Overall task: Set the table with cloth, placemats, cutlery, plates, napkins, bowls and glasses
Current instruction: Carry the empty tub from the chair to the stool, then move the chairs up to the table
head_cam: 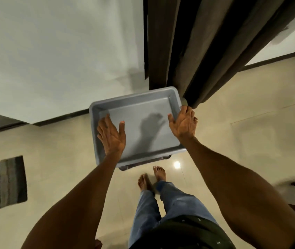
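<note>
An empty grey plastic bin (139, 123) sits low in front of me, next to my bare feet, and nothing lies inside it. My left hand (111, 135) hovers over the bin's left rim, palm open and fingers spread. My right hand (183, 123) is at the right rim, fingers apart, thumb toward the inside. I cannot tell whether it touches the rim. A hand's shadow falls on the bin's bottom. No table, cloth, plates or cutlery are in view.
A dark brown curtain (197, 51) hangs just behind the bin's right corner. A white wall (62, 51) with a dark skirting stands on the left. A striped mat (2, 184) lies on the glossy tiled floor (242, 141) at the left.
</note>
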